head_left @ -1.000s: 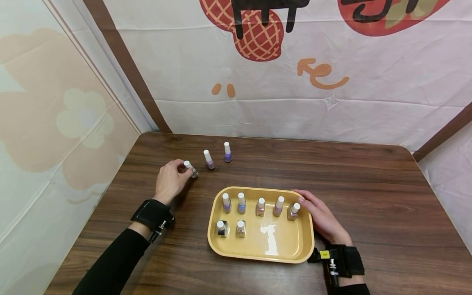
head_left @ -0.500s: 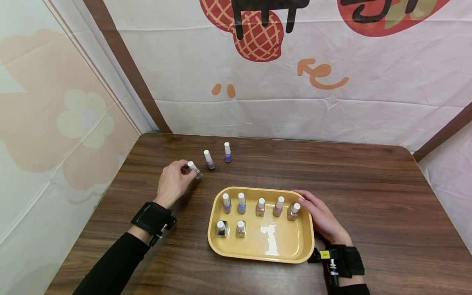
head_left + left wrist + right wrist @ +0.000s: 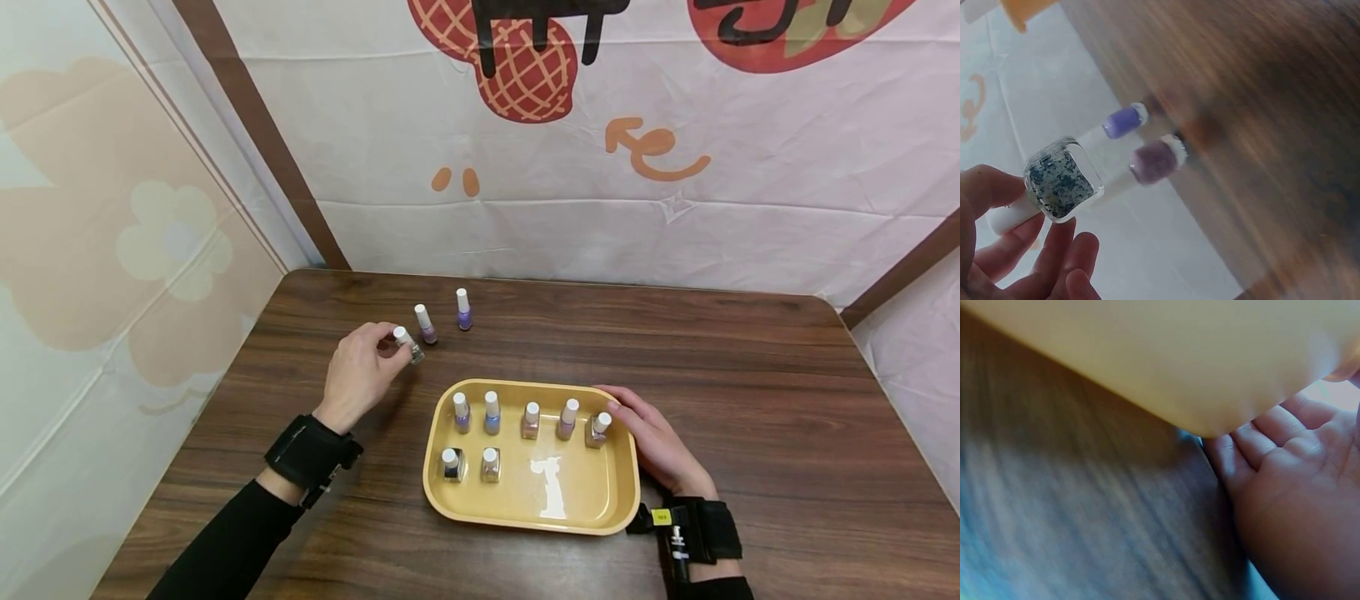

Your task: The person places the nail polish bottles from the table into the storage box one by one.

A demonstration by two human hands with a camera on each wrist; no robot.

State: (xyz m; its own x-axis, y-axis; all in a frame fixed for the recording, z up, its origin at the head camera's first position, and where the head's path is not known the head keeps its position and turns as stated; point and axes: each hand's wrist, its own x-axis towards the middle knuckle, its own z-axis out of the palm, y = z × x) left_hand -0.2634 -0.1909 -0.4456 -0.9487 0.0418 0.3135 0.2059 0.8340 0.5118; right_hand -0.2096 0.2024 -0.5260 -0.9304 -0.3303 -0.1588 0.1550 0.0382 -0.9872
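Note:
My left hand [image 3: 362, 371] pinches a nail polish bottle [image 3: 1060, 181] by its white cap, with dark glitter flakes showing through the clear glass. The bottle is tilted over the table, left of two upright bottles, one mauve [image 3: 428, 334] and one violet [image 3: 464, 319]. At the right end of the yellow tray [image 3: 532, 523], my right hand [image 3: 660, 442] grips the far corner, thumb at the rim and fingers along the outer wall. In the right wrist view those fingers [image 3: 1254, 444] lie against the tray's side, their tips partly hidden by it.
Inside the tray, several white-capped bottles form a back row, among them a blue one [image 3: 492, 423]. A black bottle [image 3: 452, 471] and a clear one [image 3: 491, 472] stand in front of them. A printed cloth [image 3: 525, 233] hangs behind the wooden table [image 3: 712, 350].
My left hand has moved a little to the right with the glitter bottle, closer to the mauve one. The right hand and the tray stay where they were.

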